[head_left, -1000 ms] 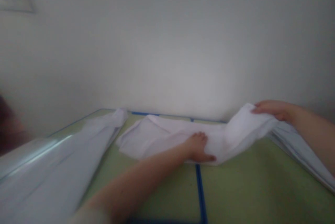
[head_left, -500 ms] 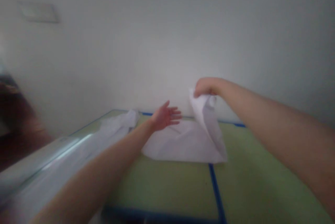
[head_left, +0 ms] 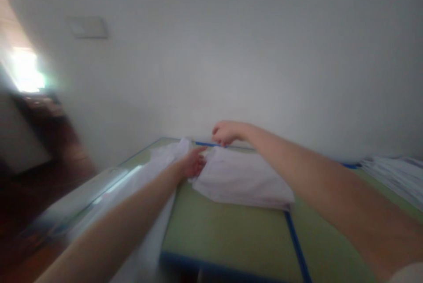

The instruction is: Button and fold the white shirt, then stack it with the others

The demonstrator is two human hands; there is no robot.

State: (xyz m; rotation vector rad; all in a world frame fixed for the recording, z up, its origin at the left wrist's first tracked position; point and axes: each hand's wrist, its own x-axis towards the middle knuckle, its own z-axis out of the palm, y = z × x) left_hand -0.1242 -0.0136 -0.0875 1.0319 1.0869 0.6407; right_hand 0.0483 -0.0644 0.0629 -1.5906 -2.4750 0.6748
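A white cloth (head_left: 244,179), folded over on itself, lies on the green tabletop (head_left: 228,230). At its left edge is my left hand (head_left: 193,162), index finger stretched forward and the other fingers bent beside the fabric. Just above the cloth's back left corner hovers my right hand (head_left: 227,133), its fingers curled downward and closed; blur hides whether any fabric is between them. More white fabric (head_left: 158,164) is spread left of my left hand, partly under my left forearm, and hangs over the table's front edge.
Blue strips (head_left: 295,243) mark the tabletop's seam and edges. Several layered white sheets or cloths (head_left: 396,175) lie at the right. A pale wall (head_left: 264,53) rises behind the table. At the far left are a dark floor and a bright opening (head_left: 28,69).
My right hand has moved left and down from holding up the cloth's right part, which now lies folded over. My left hand has lowered to the cloth's left edge. The view has shifted right.
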